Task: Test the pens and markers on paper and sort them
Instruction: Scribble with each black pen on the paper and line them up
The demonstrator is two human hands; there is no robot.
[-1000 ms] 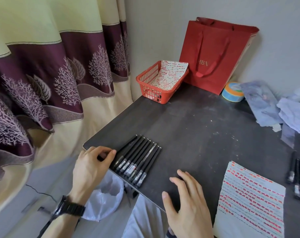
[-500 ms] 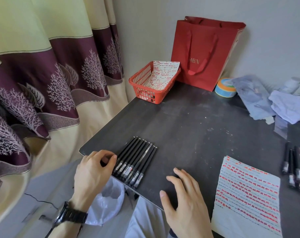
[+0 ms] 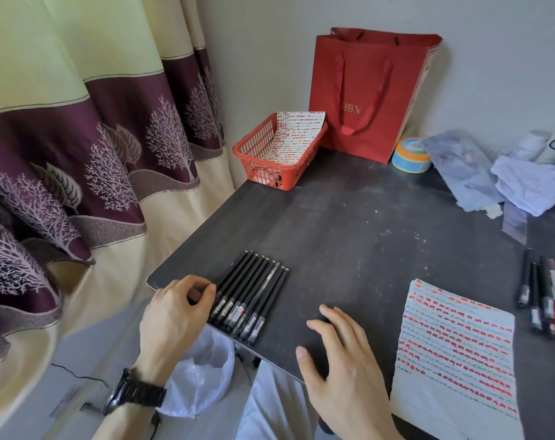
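Note:
Several black pens (image 3: pixel 250 296) lie side by side in a neat row near the front left corner of the dark table (image 3: pixel 349 242). My left hand (image 3: pixel 171 315) rests at the left end of the row, its loosely curled fingers touching the outermost pen. My right hand (image 3: pixel 342 360) lies flat on the table to the right of the row, fingers spread, holding nothing. A sheet of paper (image 3: pixel 454 350) covered in red and dark test strokes lies at the front right. More pens and markers (image 3: pixel 543 296), one of them orange, lie beyond it at the right edge.
A red basket (image 3: pixel 257 173) holding another marked sheet (image 3: pixel 295 134) stands at the back left beside a red paper bag (image 3: pixel 371 90). A tape roll (image 3: pixel 411 155) and crumpled cloth (image 3: pixel 524 182) lie at the back right. A curtain (image 3: pixel 79 154) hangs left; a white plastic bag (image 3: pixel 199 376) sits below the table edge.
The view has shifted a little to the right. Both hands and the row of pens keep nearly the same places.

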